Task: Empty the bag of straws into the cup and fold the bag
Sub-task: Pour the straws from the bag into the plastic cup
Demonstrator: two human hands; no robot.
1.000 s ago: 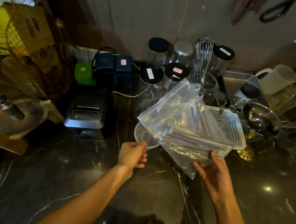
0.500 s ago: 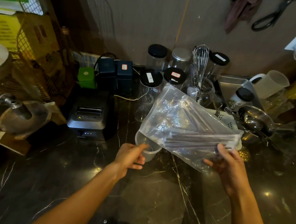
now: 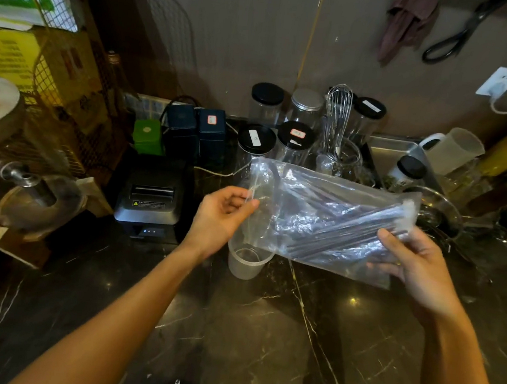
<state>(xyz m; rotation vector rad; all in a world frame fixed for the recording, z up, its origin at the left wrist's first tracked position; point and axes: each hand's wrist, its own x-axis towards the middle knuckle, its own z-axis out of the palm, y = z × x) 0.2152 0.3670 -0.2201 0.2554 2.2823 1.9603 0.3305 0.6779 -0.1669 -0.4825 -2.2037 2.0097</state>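
Observation:
A clear plastic bag [image 3: 321, 217] holding several dark straws [image 3: 363, 234] hangs level above the dark marble counter. My right hand [image 3: 413, 265] grips the bag's right end from below, fingers curled round the straw bundle. My left hand [image 3: 224, 217] pinches the bag's left edge between thumb and fingers. A clear plastic cup [image 3: 248, 263] stands upright on the counter just under the bag's left end, below my left hand, with nothing visible inside it.
A black receipt printer [image 3: 151, 200] sits left of the cup. Lidded jars [image 3: 266, 99], a whisk [image 3: 337, 113] in a glass, a metal tray [image 3: 397, 150] and a white jug [image 3: 450, 150] crowd the back. A metal bowl [image 3: 441, 211] lies behind the bag's right end.
My left hand left the cup's rim and rose to take the bag's left edge. The bag swung from tilted to nearly level, and my right hand lifted with it.

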